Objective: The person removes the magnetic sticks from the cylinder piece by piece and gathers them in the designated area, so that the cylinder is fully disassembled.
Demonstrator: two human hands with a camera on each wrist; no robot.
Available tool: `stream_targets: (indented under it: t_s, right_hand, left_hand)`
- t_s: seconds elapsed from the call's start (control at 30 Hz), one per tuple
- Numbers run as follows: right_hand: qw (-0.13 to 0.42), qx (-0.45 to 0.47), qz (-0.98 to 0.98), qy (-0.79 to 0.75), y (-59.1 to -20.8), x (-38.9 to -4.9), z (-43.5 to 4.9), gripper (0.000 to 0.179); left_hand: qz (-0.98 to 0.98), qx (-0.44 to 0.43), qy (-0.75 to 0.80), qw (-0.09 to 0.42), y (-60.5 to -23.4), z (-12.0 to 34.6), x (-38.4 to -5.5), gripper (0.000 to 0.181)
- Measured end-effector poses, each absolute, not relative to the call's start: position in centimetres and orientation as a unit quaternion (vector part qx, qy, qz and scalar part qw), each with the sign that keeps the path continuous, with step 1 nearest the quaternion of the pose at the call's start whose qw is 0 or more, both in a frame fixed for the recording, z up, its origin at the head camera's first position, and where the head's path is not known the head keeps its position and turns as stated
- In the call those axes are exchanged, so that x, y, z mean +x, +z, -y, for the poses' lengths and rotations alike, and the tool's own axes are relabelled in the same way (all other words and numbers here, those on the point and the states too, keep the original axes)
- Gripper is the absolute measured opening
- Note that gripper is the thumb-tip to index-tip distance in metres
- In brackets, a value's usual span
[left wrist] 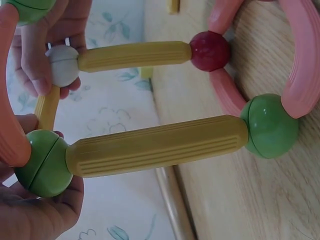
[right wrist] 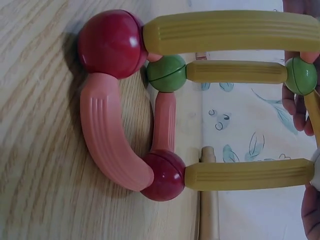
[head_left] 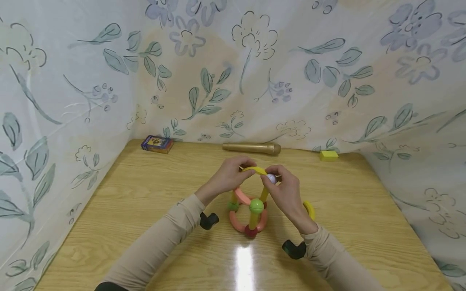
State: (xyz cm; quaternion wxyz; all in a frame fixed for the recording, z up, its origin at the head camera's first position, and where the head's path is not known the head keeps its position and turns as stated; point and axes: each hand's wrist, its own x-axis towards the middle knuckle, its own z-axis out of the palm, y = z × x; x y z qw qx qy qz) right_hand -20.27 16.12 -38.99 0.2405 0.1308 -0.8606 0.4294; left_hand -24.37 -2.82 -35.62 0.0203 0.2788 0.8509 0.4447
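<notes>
A frame of magnetic rods and balls stands on the table between both hands. Its base ring has pink curved rods (right wrist: 102, 125) with red balls (right wrist: 112, 44) and green balls (left wrist: 272, 125); yellow rods (left wrist: 160, 147) rise from it. My left hand (head_left: 233, 174) grips the upper green ball (left wrist: 44, 162), at one end of a yellow curved top rod (head_left: 256, 170). At the rod's other end, my right hand (head_left: 285, 190) holds a white ball (head_left: 271, 178) between thumb and fingers. Nearer me, another green ball (head_left: 256, 206) tops an upright, joined to a pink rod (head_left: 242, 196).
A yellow curved rod (head_left: 309, 210) lies beside the right wrist. Black bent pieces (head_left: 294, 249) show beside the forearms. Along the back edge are a small purple box (head_left: 157, 144), a gold microphone (head_left: 251, 148) and a yellow block (head_left: 329, 156), before a floral cloth wall (head_left: 218, 52).
</notes>
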Motion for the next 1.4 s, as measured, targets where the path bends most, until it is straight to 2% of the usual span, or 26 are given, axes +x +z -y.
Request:
stream_targets:
  t_s: [0.27, 0.5, 0.7, 0.8, 0.87, 0.97, 1.03, 1.2, 1.3, 1.4]
  right_hand:
    - [0.279, 0.158, 0.855, 0.408, -39.5, -20.3, -16.3, 0.011]
    - [0.262, 0.167, 0.865, 0.394, -39.8, -19.9, -16.7, 0.015]
    - [0.231, 0.171, 0.875, 0.389, -40.3, -19.4, -16.8, 0.029]
    - [0.228, 0.173, 0.875, 0.392, -40.4, -19.4, -16.8, 0.04]
    - [0.219, 0.166, 0.876, 0.397, -40.4, -19.5, -16.8, 0.046]
    - [0.178, 0.141, 0.879, 0.42, -40.2, -19.5, -16.9, 0.051]
    - [0.136, 0.122, 0.879, 0.44, -40.1, -19.6, -17.1, 0.051]
    - [0.026, 0.109, 0.852, 0.512, -39.8, -20.0, -17.9, 0.045]
    - [-0.019, 0.115, 0.817, 0.564, -39.6, -20.2, -18.4, 0.042]
    - [-0.039, 0.117, 0.793, 0.596, -39.5, -20.1, -18.8, 0.042]
  left_hand:
    - [-0.863, 0.268, 0.426, 0.035, -35.6, 2.9, -24.6, 0.021]
    - [-0.907, 0.274, 0.3, 0.109, -34.6, 2.2, -25.7, 0.014]
    - [-0.922, 0.27, 0.219, 0.169, -34.1, 1.9, -25.9, 0.009]
    - [-0.924, 0.26, 0.213, 0.182, -34.0, 2.0, -25.8, 0.004]
    - [-0.927, 0.252, 0.215, 0.179, -34.0, 2.3, -25.7, 0.01]
    - [-0.93, 0.223, 0.244, 0.162, -33.8, 3.1, -25.4, 0.027]
    - [-0.932, 0.188, 0.281, 0.133, -33.9, 4.1, -24.9, 0.035]
    - [-0.903, 0.119, 0.409, 0.058, -36.0, 7.2, -23.0, 0.037]
    - [-0.876, 0.144, 0.455, 0.065, -38.4, 7.9, -22.0, 0.04]
    - [-0.86, 0.177, 0.47, 0.087, -40.5, 7.7, -21.5, 0.045]
